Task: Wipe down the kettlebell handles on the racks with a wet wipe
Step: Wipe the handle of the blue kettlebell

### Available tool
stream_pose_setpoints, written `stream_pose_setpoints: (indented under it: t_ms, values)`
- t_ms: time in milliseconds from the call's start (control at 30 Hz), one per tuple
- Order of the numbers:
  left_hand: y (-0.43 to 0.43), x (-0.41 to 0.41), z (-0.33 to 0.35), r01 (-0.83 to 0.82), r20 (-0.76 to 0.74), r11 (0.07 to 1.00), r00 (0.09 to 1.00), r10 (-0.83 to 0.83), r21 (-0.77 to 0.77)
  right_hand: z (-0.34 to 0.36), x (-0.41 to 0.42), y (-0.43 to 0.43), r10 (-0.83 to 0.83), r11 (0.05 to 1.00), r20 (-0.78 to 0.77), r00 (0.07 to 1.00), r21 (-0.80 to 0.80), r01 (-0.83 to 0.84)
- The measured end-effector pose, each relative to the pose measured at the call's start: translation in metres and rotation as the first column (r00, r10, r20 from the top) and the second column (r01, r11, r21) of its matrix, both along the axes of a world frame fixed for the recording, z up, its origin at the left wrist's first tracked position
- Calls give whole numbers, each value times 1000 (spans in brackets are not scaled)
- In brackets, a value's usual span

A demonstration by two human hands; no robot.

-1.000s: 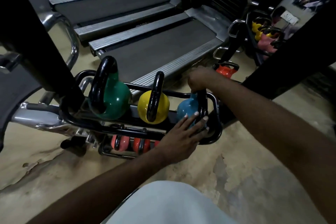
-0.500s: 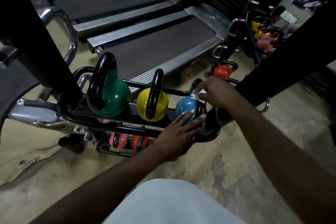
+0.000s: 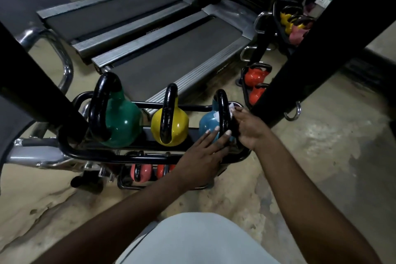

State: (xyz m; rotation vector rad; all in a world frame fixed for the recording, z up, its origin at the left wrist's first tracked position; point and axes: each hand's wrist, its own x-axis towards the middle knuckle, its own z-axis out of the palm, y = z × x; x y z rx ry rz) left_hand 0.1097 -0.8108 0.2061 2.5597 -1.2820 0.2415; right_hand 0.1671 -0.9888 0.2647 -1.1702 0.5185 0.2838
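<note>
- wet wipe [image 3: 231,106] pinched in right hand [image 3: 248,126], fingers curled, pressing it on the right side of the black handle [image 3: 222,111]
- handle belongs to blue kettlebell [image 3: 207,123], directly left of right hand
- left hand [image 3: 201,154] flat, fingers straight, fingertips on blue kettlebell body and handle base
- kettlebell sits at the end of the rack [image 3: 150,156] top tier, rail under left hand
- yellow kettlebell [image 3: 171,128], then green kettlebell [image 3: 123,124], left of left hand
- red kettlebells [image 3: 256,76] beyond right hand
- treadmills [image 3: 171,53] further beyond both hands
</note>
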Motion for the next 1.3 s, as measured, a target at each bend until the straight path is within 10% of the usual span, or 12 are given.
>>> stream_pose_setpoints:
  t_ms: [133,233,400,533,733,933,1067,1167,1300]
  values:
    - [1,-8,-1,21,57,999,998,-24,50,7,14,11,-58,995,38,998,-78,61]
    - [6,-14,-11,6,80,993,997,-16,120,12,-9,5,59,881,99,993,-473,-5]
    - [6,-19,-26,-2,51,993,999,-4,119,34,0,14,474,123,86,876,-992,31]
    - [2,-19,-30,-11,32,991,999,7,135,50,37,48,538,-573,-354,765,-819,23]
    - [-4,-23,-37,-43,-4,996,999,43,75,52,18,65,445,-863,-655,610,-496,96]
    - [-6,-26,-39,-70,13,994,998,69,80,60,11,22,609,-492,-245,754,-863,117]
    - [-4,-21,-42,-45,38,995,998,42,90,25,-43,4,478,125,154,865,-986,107]
    - [-1,-20,-37,-5,45,997,999,2,75,6,-24,5,149,794,125,981,-606,-43]
    - [9,-13,-28,19,40,998,999,-17,-61,-15,-12,3,25,964,122,992,-266,8]
